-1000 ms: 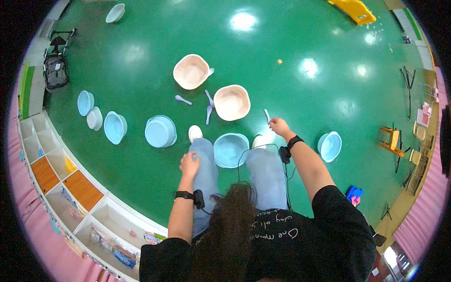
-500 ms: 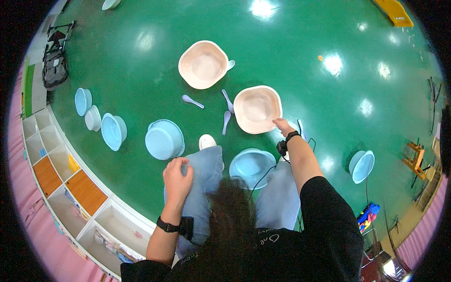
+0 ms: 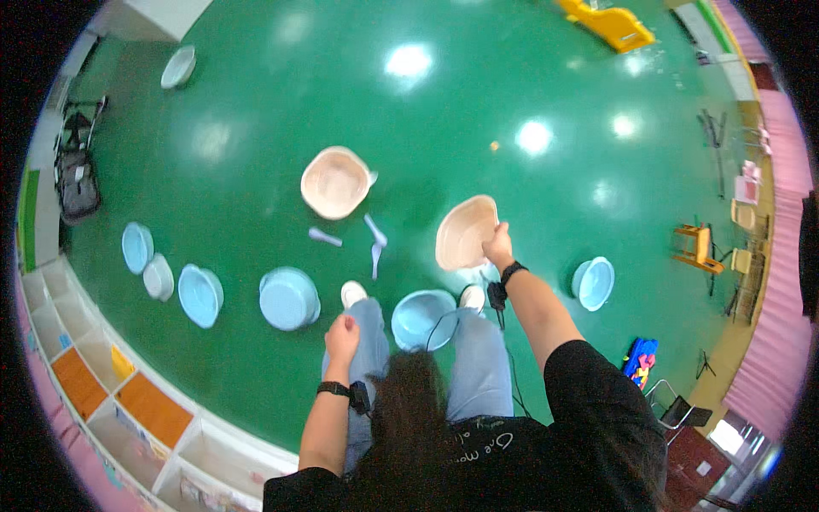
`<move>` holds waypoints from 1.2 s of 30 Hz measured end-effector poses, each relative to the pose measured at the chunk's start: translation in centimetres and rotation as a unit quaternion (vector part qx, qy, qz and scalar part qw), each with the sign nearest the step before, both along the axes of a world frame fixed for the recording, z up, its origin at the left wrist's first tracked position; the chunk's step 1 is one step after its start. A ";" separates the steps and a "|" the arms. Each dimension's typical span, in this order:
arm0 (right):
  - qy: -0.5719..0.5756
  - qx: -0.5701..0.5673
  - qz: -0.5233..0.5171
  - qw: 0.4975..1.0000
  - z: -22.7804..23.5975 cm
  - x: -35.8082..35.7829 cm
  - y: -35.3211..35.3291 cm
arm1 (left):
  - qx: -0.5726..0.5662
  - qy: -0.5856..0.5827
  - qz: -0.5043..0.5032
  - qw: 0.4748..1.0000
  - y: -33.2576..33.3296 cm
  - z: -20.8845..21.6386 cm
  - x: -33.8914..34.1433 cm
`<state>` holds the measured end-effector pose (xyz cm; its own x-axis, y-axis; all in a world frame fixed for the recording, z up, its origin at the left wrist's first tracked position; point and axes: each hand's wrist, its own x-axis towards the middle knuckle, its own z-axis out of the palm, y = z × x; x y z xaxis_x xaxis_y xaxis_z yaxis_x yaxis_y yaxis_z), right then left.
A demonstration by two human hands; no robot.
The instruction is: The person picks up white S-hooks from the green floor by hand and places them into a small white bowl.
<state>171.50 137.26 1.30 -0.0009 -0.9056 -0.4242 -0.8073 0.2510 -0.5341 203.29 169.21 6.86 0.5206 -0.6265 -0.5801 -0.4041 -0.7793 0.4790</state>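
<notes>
My right hand grips the rim of a beige basin, which is lifted and tilted above the green floor. My left hand rests near my left knee with its fingers curled; whether anything is in them is hidden. Ahead and to the left sits a second beige basin, a pale handle showing at its right side. Several lilac spoons lie between the basins and my feet. A blue basin stands between my legs, and an overturned blue basin lies left of my left foot.
More blue basins stand at the left, beside a small white one. Another blue basin is at the right. Low white shelves line the left side. A dark cable runs by my right leg. A wooden chair stands far right.
My right hand has taken hold of the nearer beige basin, raised it and tipped it up. My left hand has curled its fingers more. The whole view has shifted.
</notes>
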 end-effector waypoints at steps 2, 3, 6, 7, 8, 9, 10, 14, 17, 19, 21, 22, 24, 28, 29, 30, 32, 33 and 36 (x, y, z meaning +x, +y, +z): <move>0.033 0.017 -0.038 0.999 7.2 -1.7 0.2 | -0.058 0.086 0.065 0.992 3.2 -1.9 0.4; 0.058 0.023 -0.033 0.998 10.6 -3.3 0.7 | -0.053 0.123 0.068 0.989 2.6 0.2 0.1; 0.076 -0.041 -0.093 0.992 18.8 -9.3 2.2 | -0.047 0.366 0.180 0.912 0.0 5.0 0.9; 0.074 -0.056 -0.078 0.993 21.3 -11.6 2.3 | -0.046 0.374 0.154 0.913 -1.9 8.0 1.3; 0.090 -0.107 -0.078 0.987 24.9 -12.1 3.2 | -0.038 0.374 0.133 0.917 -3.4 11.6 2.5; 0.072 -0.125 -0.140 0.980 28.2 -12.5 3.8 | -0.068 0.361 0.089 0.926 -5.2 14.6 3.8; 0.108 -0.157 -0.179 0.965 29.5 -13.6 3.9 | -0.124 0.344 0.056 0.929 -6.3 15.5 5.8; -0.008 -0.176 -0.375 0.910 34.2 -18.9 7.4 | -0.182 0.298 0.013 0.937 -13.5 21.8 12.3; -0.107 -0.188 -0.441 0.871 38.6 -17.8 10.3 | -0.206 0.245 0.046 0.946 -17.8 23.5 15.8; -0.151 -0.245 -0.500 0.817 36.7 -20.5 11.7 | -0.210 0.222 0.045 0.951 -20.8 24.3 16.7; -0.168 -0.236 -0.524 0.801 37.0 -20.2 11.7 | -0.205 0.224 0.037 0.952 -22.0 23.9 16.6; -0.181 -0.226 -0.540 0.791 37.6 -20.2 11.6 | -0.199 0.231 0.039 0.952 -22.6 23.7 16.5; -0.221 -0.215 -0.525 0.794 38.0 -20.5 10.2 | -0.161 0.248 0.038 0.954 -24.1 23.1 15.1; -0.084 -0.169 -0.505 0.842 32.3 -26.2 6.5 | -0.093 0.271 -0.028 0.958 -29.6 24.2 9.6; -0.137 -0.181 -0.532 0.816 32.0 -26.1 4.9 | -0.089 0.274 -0.030 0.957 -31.5 24.9 8.0; -0.189 -0.193 -0.556 0.786 31.8 -26.2 3.0 | -0.092 0.273 -0.033 0.957 -34.0 25.4 6.3; -0.214 -0.195 -0.558 0.777 31.3 -27.9 0.1 | -0.127 0.278 -0.071 0.949 -38.7 27.0 2.7; -0.263 -0.162 -0.557 0.771 34.2 -26.0 -2.6 | -0.145 0.272 -0.067 0.949 -39.9 27.3 1.9; -0.301 -0.183 -0.517 0.780 36.4 -28.5 -6.1 | -0.172 0.236 -0.160 0.943 -48.8 31.0 -4.4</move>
